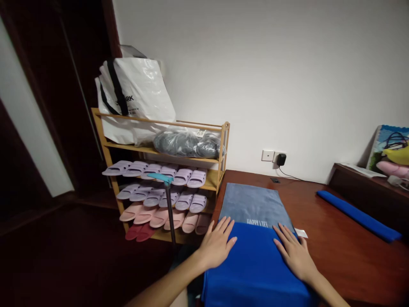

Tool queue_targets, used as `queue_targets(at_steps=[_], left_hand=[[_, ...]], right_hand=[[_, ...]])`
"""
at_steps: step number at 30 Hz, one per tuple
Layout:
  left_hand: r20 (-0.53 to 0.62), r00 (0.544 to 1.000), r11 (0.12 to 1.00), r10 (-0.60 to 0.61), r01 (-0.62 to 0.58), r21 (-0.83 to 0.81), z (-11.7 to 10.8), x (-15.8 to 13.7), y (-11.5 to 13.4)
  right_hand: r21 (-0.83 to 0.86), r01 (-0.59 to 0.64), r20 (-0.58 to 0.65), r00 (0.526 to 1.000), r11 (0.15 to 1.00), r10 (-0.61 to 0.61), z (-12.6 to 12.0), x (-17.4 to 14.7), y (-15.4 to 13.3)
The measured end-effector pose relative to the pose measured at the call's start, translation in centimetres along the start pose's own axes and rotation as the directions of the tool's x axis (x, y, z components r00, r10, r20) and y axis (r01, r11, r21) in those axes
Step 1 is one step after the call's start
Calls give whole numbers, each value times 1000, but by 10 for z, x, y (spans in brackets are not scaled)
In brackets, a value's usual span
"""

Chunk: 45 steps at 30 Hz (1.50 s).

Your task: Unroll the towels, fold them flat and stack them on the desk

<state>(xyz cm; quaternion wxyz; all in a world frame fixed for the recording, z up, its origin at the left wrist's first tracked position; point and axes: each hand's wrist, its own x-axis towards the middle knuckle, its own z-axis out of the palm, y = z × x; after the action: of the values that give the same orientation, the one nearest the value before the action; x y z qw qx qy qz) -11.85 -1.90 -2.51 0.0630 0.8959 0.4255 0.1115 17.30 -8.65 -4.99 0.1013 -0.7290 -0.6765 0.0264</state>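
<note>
A blue cloth (252, 264) lies flat at the near end of the desk, its front part hanging toward me. Beyond its far edge shows a grey-blue towel (252, 200) with white lettering that reads "HAPPY LIFE", partly covered by the blue. My left hand (219, 244) rests palm down on the left edge of the blue cloth, fingers stretched out. On the right edge lies my right hand (294, 256), also flat with fingers spread. A small white tag (301, 233) sticks out from the towel's right side, near my right fingers.
A wooden shoe rack (223, 149) with purple, pink and red slippers stands left of the desk (338, 251). On it sit a white bag (140, 85) and a plastic-wrapped grey bundle (188, 144). A broom-like handle (169, 204) leans before it. Another rolled blue cloth (358, 216) lies right.
</note>
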Motion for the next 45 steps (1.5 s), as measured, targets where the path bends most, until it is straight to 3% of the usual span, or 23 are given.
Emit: queue_targets(at_steps=[11,14,18,23,26,30,34,39,41,45], left_hand=[[-34,999,994,41,-44,-100,-5,-31,1],[-85,995,984,42,-56,-169,-15,-25,-8],[-194,981,973,16,-60,-223,-26,-12,-24],[-93,995,951,-23,-7,-308,-23,0,-42],[-9,1000,921,-21,16,-388,-23,8,-50],[-6,999,900,37,-36,-435,-32,8,-56],[-52,998,774,43,-66,-630,-39,-4,-51],[-168,979,557,-117,-75,-827,-44,-17,-30],[-176,973,490,-148,-83,-868,-49,-22,-23],[-152,967,429,-205,-51,-902,-58,-38,-15]], right_hand=[[32,-4,35,999,999,3,-1,-30,-6],[85,22,44,999,996,-25,-5,-23,11],[131,-42,-81,995,990,53,-10,-11,49],[369,-13,20,1000,929,6,-19,-6,68],[381,23,52,998,924,-47,-27,-6,62],[444,69,12,997,893,-83,-33,-12,56],[699,37,-14,999,715,-38,-40,-29,54],[858,-112,-13,971,501,239,-55,-48,47],[859,-155,-3,952,488,307,-58,-56,49],[825,-154,-39,944,544,326,-53,-76,62]])
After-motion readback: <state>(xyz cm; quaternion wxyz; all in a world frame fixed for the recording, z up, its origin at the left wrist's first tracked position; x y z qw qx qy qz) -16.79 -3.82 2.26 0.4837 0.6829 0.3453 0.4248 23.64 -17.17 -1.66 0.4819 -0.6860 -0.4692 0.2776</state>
